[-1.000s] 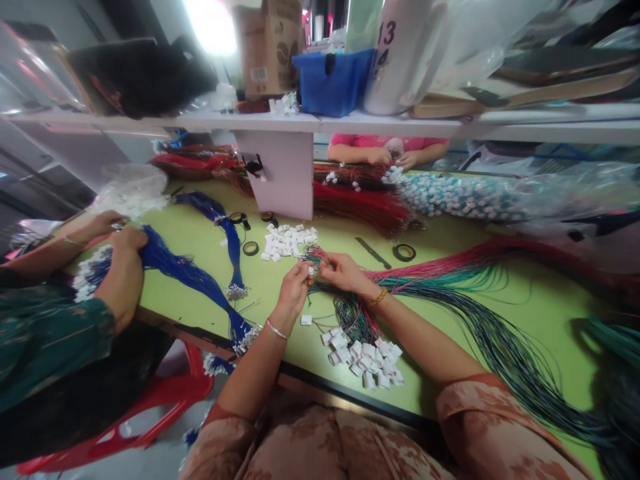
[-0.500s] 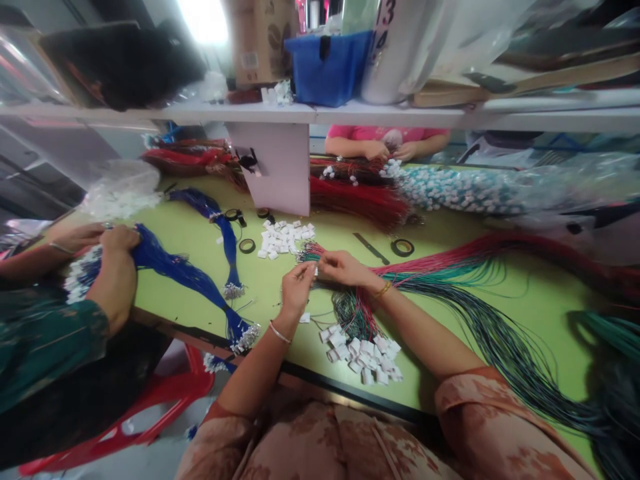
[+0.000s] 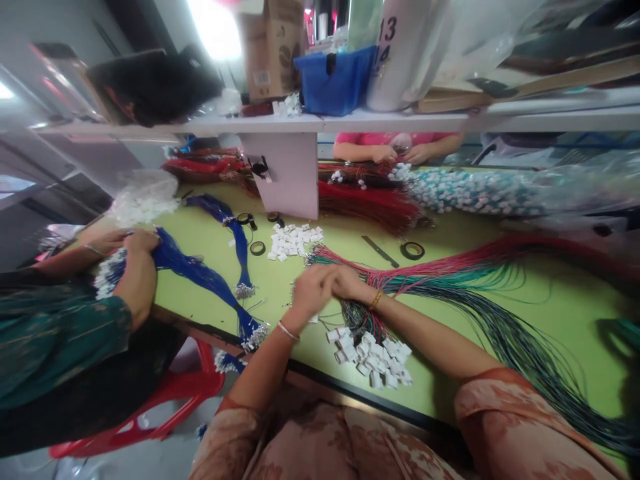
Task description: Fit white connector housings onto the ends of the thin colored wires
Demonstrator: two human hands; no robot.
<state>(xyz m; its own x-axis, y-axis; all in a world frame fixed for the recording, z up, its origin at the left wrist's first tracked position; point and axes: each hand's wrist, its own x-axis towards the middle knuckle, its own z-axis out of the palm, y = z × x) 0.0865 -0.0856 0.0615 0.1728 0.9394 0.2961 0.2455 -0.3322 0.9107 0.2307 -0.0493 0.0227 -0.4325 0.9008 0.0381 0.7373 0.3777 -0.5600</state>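
My left hand (image 3: 311, 292) and my right hand (image 3: 346, 283) meet over the table, fingers closed and touching. Motion smears the left one a little, and whatever lies between the fingertips is hidden. Just behind them are the metal-tipped ends of a bundle of red, green and black wires (image 3: 430, 275), which runs off to the right under my right wrist. Below my hands, a coil of wires ends in a pile of white connectors (image 3: 373, 357). Loose white connectors (image 3: 295, 240) lie spread beyond my left hand.
To the left, a co-worker's hands (image 3: 140, 250) hold blue wires (image 3: 187, 267). Tape rolls (image 3: 412, 251) and a flat dark blade-like strip (image 3: 380, 252) lie on the table. A shelf (image 3: 350, 123) with a blue bin (image 3: 334, 83) crosses above. Another person's hands (image 3: 400, 153) work opposite.
My hands have come together, the left moving in against the right. The small white connector seen at my left fingertips is now hidden. The whole view has shifted slightly.
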